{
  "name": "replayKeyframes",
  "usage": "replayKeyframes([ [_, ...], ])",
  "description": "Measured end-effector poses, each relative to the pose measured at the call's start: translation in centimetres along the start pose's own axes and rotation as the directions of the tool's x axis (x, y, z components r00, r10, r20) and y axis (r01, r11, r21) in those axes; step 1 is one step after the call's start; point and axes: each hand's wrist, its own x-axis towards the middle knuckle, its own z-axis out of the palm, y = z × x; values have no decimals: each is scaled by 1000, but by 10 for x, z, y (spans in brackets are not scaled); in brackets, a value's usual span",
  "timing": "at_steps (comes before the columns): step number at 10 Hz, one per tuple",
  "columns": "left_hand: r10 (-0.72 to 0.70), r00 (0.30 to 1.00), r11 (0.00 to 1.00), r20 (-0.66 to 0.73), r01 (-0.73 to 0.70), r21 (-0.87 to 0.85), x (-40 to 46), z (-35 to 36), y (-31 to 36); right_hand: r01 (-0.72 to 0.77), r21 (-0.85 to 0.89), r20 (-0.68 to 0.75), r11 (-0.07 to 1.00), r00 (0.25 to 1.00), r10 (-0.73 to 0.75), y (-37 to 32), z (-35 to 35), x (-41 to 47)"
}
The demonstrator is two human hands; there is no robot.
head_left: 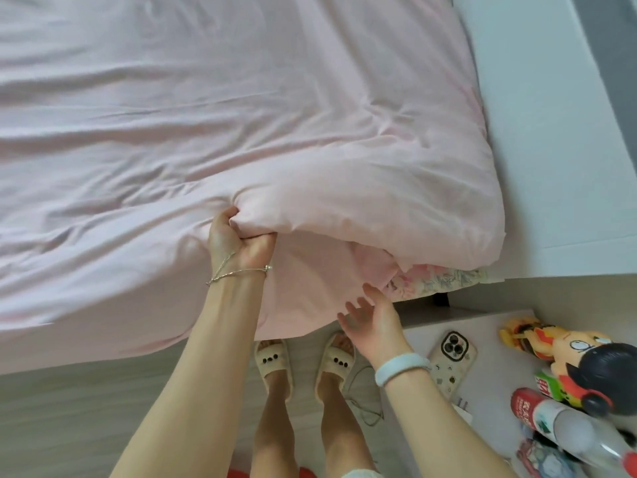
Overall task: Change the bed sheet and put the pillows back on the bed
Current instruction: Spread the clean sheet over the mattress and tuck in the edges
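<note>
A pale pink bed sheet (193, 125) covers the bed and hangs over its near edge. My left hand (238, 241) grips a bunched fold of the sheet at the mattress edge and holds the corner lifted. Under the raised corner a floral-patterned mattress (434, 281) shows. My right hand (370, 315) is open, fingers spread, just below the lifted corner and apart from the cloth. No pillows are in view.
A white headboard (537, 132) runs along the right of the bed. A white bedside table (489, 343) at lower right carries a phone (453, 357), a plush doll (565, 360) and bottles (565, 426). My slippered feet (303, 363) stand on grey floor beside a thin cable.
</note>
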Motion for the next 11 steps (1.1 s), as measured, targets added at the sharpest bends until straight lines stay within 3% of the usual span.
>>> replayKeyframes([
  [1, -26, 1000, 1000, 13, 25, 8, 2, -5, 2, -53, -106, -140, 993, 989, 38, 19, 18, 21],
  [2, -48, 998, 999, 31, 48, 12, 3, -8, 2, -28, -164, -129, 986, 992, 6, 20, 55, 40],
  [3, -78, 996, 997, 40, 78, 12, 2, -12, 4, 71, -494, -72, 866, 990, -122, 21, 66, 56],
  [4, -96, 995, 995, 30, 96, 9, 2, -17, 4, 53, -814, -175, 578, 927, -330, 22, 58, 70],
  [5, -120, 992, 992, 24, 119, 33, 2, -20, 4, 55, -902, -86, 429, 949, -302, 26, 63, 67],
  [6, -165, 986, 986, 10, 165, 13, -1, -24, 1, 110, -592, -55, 799, 983, -176, 14, 80, 55],
  [7, -183, 983, 983, 18, 183, 3, 0, -30, -1, 132, -745, 41, 653, 987, -152, 4, 89, 50],
  [8, -203, 979, 979, 15, 203, 10, -3, -32, -1, -3, -496, -48, 868, 999, -24, 12, 83, 53],
  [9, -185, 981, 981, -62, 188, 49, 15, -55, -8, 71, 102, 85, 992, 993, -80, 25, 59, 31],
  [10, -170, 973, 980, -154, 183, 74, 16, -79, -17, -42, 369, 138, 929, 990, -10, 29, 29, 24],
  [11, -191, 951, 950, -241, 241, 197, 13, -121, -30, -22, 403, 206, 915, 976, -68, 25, 19, 6],
])
